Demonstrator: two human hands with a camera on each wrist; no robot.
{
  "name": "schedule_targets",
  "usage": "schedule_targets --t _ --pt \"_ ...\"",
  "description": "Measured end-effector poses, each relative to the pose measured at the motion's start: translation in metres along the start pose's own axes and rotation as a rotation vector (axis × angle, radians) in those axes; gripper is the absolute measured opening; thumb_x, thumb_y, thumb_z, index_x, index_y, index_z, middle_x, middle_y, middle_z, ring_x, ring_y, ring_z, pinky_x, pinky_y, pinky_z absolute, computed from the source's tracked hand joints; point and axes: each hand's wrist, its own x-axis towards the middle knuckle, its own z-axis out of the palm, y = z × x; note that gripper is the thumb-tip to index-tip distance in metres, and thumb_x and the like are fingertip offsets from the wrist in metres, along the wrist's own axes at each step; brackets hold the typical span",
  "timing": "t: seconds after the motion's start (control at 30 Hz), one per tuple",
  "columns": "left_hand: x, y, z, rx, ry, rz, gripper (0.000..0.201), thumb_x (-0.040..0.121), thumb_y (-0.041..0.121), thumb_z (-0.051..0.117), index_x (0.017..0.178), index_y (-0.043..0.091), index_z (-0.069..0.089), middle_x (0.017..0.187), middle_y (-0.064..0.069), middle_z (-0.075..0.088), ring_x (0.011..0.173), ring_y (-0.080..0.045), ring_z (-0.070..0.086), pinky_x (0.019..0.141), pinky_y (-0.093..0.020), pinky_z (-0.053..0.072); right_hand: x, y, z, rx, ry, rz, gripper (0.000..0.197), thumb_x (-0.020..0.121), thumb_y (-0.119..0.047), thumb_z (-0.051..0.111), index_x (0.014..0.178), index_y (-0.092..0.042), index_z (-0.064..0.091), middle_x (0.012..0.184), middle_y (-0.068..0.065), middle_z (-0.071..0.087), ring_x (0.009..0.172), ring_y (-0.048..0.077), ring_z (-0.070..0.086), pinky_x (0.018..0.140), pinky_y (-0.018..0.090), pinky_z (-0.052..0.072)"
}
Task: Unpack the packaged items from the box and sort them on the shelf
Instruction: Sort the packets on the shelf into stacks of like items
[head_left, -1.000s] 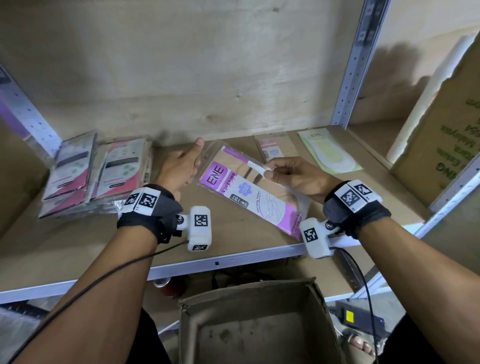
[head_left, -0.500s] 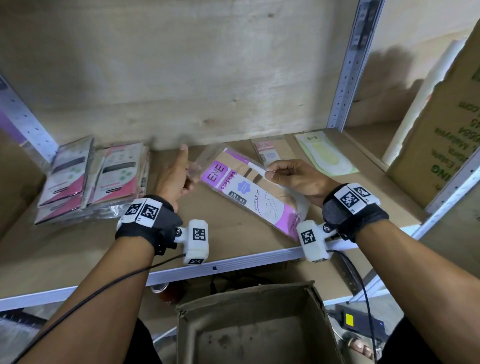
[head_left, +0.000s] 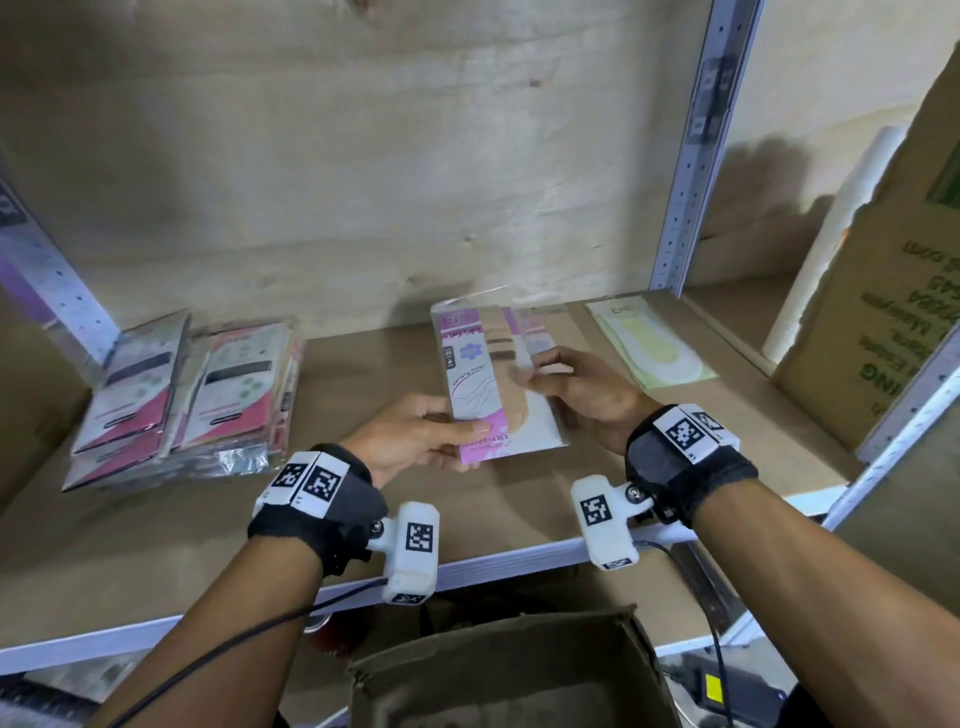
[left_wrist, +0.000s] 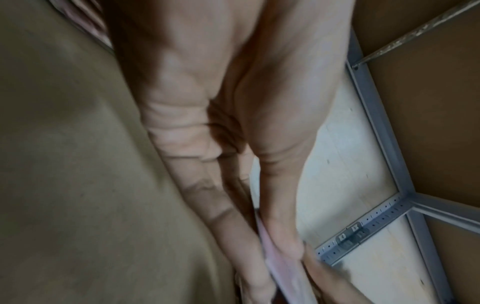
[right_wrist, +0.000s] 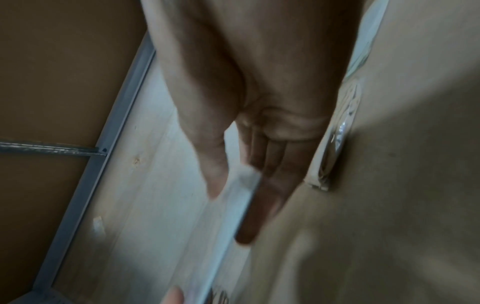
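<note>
The purple-and-tan packet (head_left: 485, 384) is held over the shelf board (head_left: 156, 519), left hand (head_left: 415, 441) pinching its near corner, right hand (head_left: 582, 395) gripping its right edge. It seems just above the board; blur hides contact. Pink packets (head_left: 182, 395) lie stacked left.

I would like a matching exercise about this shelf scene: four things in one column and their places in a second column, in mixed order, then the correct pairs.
Things:
1. purple-and-tan packet
2. stack of pink-and-white packets
3. pale yellow packet
4. cardboard box

Places:
A. lying flat on the shelf, right of both hands
B. below the shelf's front edge, open
C. held between the left hand and the right hand
D. on the left part of the shelf

Pairs: 1-C, 2-D, 3-A, 4-B
</note>
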Motion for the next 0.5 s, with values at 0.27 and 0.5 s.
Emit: schedule_targets --t 0.27,0.5 --pt "-0.003 -0.003 -0.018 -0.055 0.110 -0.095 0.027 0.088 0.013 0.073 0.115 0.007 0.071 0.104 -0.014 0.077 0.085 -0.021 0.075 0.070 -0.023 0.061 -0.004 0.006 0.002 -0.082 -0.206 0.049 0.047 0.082 0.002 0.077 0.120 -0.014 0.054 0.081 0.009 0.075 0.066 0.027 0.073 0.056 0.026 0.060" --pt "0.000 -0.006 -0.017 0.038 0.324 -0.135 0.031 0.081 0.002 0.078 0.110 -0.007 0.069 0.087 -0.014 0.078 0.070 -0.020 0.077 0.058 -0.022 0.060 0.005 0.013 0.013 -0.290 -0.071 0.047 0.053 0.075 -0.012 0.087 0.116 -0.004 0.054 0.061 0.006 0.069 0.050 0.018 0.066 0.045 0.024 0.049"
